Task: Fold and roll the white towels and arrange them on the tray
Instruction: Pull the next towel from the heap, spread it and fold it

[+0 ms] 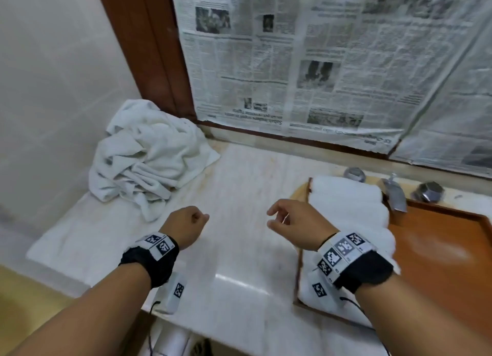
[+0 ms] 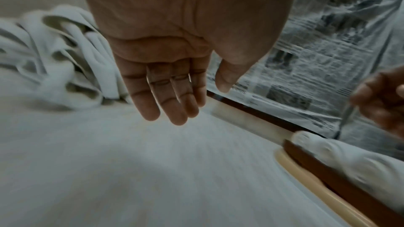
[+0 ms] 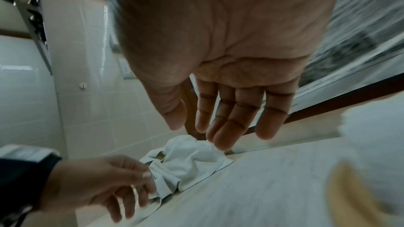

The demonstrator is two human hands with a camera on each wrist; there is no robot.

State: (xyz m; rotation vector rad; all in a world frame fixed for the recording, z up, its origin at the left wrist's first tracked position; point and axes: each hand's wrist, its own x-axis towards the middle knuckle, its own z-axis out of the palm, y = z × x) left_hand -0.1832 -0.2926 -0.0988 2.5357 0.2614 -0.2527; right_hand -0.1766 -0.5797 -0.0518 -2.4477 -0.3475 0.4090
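Pale marble counter (image 1: 239,185) runs out ahead of me, with newspaper (image 1: 306,63) taped over the mirror behind it and cream wall tiles (image 1: 53,76) on my left. At the back left corner of the counter I see a crumpled heap of white towels (image 1: 149,153), loose and unfolded, lying against the wall. To my right a brown wooden tray (image 1: 439,238) sits across the basin area, and along its left side lies a row of rolled white towels (image 1: 351,209), packed touching one another from the tap end toward me. Behind the tray I can see a chrome tap (image 1: 394,193) and two knobs. My left hand (image 1: 186,228) hangs above the bare counter, close to the near edge of the heap but not touching it; from the wrist view its fingers (image 2: 166,96) lie straight and pressed together, the thumb apart, holding nothing. My right hand (image 1: 295,222) hovers just left of the tray's rolled towels, palm down, with its fingers (image 3: 229,118) relaxed, slightly parted and empty. Both wrists wear black bands (image 1: 151,260) with square printed markers.
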